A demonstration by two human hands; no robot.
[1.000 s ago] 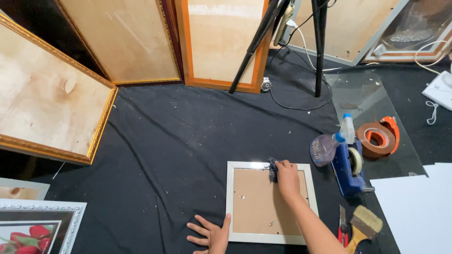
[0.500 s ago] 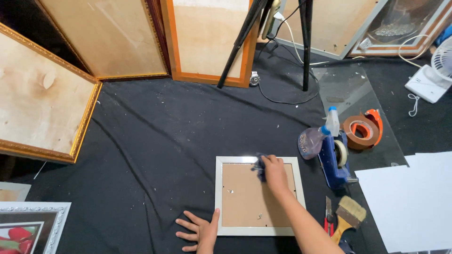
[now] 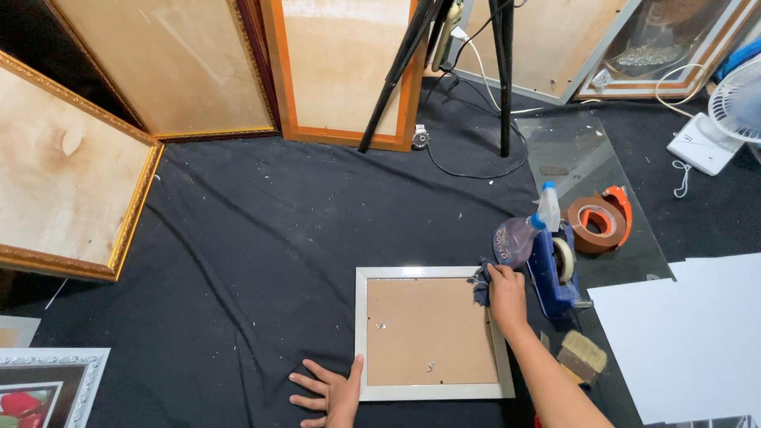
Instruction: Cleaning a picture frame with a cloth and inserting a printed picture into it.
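Small white frame (image 3: 432,333) face down on black cloth (image 3: 261,261), brown backing up. R hand (image 3: 506,289) closed round dark rag (image 3: 480,282), pressing at frame's top-right corner. L hand (image 3: 333,392) flat, fingers spread, thumb vs bottom-left edge. Spray bottle (image 3: 519,236), blue tape dispenser (image 3: 555,269) just beside R hand.

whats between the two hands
In the head view, the small white frame, brown back up, lies between the left hand and right hand.
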